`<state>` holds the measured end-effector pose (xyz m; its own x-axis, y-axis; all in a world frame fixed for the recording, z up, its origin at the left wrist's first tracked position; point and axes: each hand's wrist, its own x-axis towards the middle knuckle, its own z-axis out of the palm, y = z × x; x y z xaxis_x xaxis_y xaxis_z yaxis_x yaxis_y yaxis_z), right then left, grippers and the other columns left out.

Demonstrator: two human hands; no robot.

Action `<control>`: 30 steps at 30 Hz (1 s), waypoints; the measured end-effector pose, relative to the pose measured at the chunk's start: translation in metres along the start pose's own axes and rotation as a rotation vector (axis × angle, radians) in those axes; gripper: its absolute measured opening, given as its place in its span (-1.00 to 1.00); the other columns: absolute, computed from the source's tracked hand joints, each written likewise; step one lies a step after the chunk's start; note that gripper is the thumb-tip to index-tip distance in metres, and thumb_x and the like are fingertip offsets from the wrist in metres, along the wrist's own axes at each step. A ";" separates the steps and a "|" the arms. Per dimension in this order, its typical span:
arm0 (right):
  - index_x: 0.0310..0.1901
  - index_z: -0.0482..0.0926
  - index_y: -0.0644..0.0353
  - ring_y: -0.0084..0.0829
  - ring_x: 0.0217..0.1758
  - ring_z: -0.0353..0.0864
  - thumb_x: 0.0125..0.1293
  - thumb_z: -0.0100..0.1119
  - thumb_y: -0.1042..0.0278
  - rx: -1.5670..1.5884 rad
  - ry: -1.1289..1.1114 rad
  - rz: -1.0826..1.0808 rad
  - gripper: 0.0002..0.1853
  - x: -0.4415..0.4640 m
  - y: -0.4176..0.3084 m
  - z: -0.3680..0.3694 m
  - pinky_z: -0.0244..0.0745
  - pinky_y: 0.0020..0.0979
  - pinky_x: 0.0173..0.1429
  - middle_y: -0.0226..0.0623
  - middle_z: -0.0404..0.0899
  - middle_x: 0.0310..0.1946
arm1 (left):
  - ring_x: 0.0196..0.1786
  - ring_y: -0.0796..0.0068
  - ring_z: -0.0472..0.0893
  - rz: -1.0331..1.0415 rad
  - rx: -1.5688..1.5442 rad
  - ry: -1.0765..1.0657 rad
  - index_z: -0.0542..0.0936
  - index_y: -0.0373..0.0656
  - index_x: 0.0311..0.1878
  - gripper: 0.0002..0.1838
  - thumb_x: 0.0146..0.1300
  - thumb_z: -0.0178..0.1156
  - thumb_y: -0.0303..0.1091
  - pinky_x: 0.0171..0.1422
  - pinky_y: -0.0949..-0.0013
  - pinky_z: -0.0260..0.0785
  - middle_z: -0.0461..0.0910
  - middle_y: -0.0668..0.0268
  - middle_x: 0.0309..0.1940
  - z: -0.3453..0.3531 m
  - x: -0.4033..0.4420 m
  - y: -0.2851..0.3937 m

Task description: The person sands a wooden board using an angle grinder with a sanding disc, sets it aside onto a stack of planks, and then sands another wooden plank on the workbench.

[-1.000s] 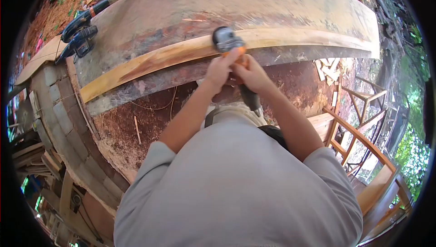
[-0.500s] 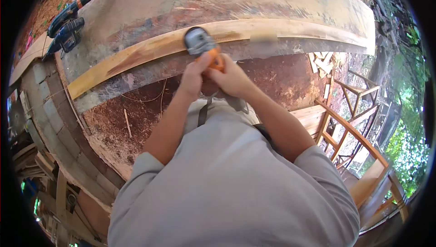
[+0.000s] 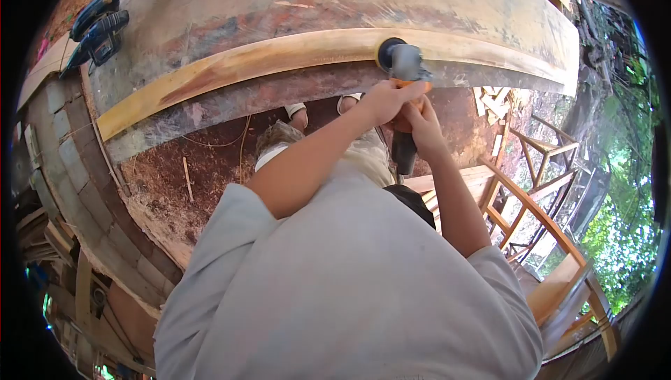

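Note:
My left hand [image 3: 386, 102] and my right hand [image 3: 423, 125] are both closed around an orange and black power tool [image 3: 407, 62]. Its round dark disc rests at the face of a long pale wooden board [image 3: 279, 56], right of the board's middle. The board lies along the near side of a large stained work table [image 3: 335, 2]. The tool's dark rear end points down toward my body, below my hands. My fingers partly hide the orange housing.
A dark blue and black blower [image 3: 98, 27] lies at the table's left end. Wood scraps [image 3: 495, 104] and a wooden frame [image 3: 531, 205] are on the right. A block wall [image 3: 77, 163] runs down the left. My feet [image 3: 298, 118] show beneath the table edge.
Both hands first moved the power tool left along the board, then back right, past where it was a second ago. My left forearm now reaches across my body.

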<state>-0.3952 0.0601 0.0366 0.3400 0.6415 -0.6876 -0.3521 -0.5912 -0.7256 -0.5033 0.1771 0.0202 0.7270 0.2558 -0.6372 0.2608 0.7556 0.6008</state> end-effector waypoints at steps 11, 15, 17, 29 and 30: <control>0.23 0.41 0.30 -0.52 0.06 0.63 0.45 0.34 0.19 -0.238 -0.186 -0.005 -0.51 -0.009 0.007 0.120 0.58 -0.40 0.15 -0.25 0.62 0.01 | -0.24 0.50 0.74 0.059 -0.363 0.136 0.67 -0.21 0.09 -0.48 0.47 0.26 0.12 -0.17 0.32 0.70 0.72 0.29 -0.14 -0.099 -0.100 -0.034; 0.28 0.38 0.31 -0.53 0.08 0.62 0.48 0.32 0.23 -0.337 -0.293 -0.025 -0.50 -0.003 0.015 0.158 0.58 -0.42 0.14 -0.26 0.61 0.05 | -0.13 0.38 0.78 0.043 -0.357 0.167 0.65 -0.20 0.16 -0.45 0.49 0.21 0.15 -0.08 0.21 0.75 0.73 0.23 -0.05 -0.138 -0.129 -0.044; 0.24 0.41 0.34 -0.41 0.08 0.68 0.43 0.37 0.14 -0.398 -0.337 -0.059 -0.45 -0.001 0.016 0.178 0.59 -0.34 0.13 -0.15 0.66 0.04 | -0.06 0.34 0.77 0.079 -0.364 0.211 0.60 -0.15 0.25 -0.42 0.52 0.13 0.19 -0.02 0.18 0.73 0.72 0.22 0.00 -0.147 -0.147 -0.042; 0.27 0.43 0.33 -0.35 0.14 0.68 0.36 0.41 0.09 -0.559 -0.274 -0.032 -0.38 0.009 -0.005 0.125 0.58 -0.29 0.23 -0.11 0.67 0.07 | -0.07 0.38 0.76 0.058 -0.277 0.180 0.57 -0.07 0.31 -0.41 0.55 0.05 0.22 -0.13 0.24 0.72 0.71 0.24 0.03 -0.113 -0.100 -0.037; 0.25 0.43 0.34 -0.35 0.12 0.69 0.34 0.41 0.07 -0.429 -0.249 -0.023 -0.37 0.013 0.004 0.106 0.59 -0.30 0.19 -0.09 0.67 0.04 | -0.13 0.40 0.77 0.049 -0.265 0.168 0.60 -0.08 0.26 -0.43 0.54 0.07 0.22 -0.18 0.27 0.72 0.72 0.25 -0.02 -0.099 -0.088 -0.034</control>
<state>-0.4842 0.1177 0.0277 0.1064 0.7233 -0.6823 0.0611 -0.6896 -0.7216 -0.6391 0.1886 0.0084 0.6137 0.3748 -0.6949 0.0380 0.8651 0.5002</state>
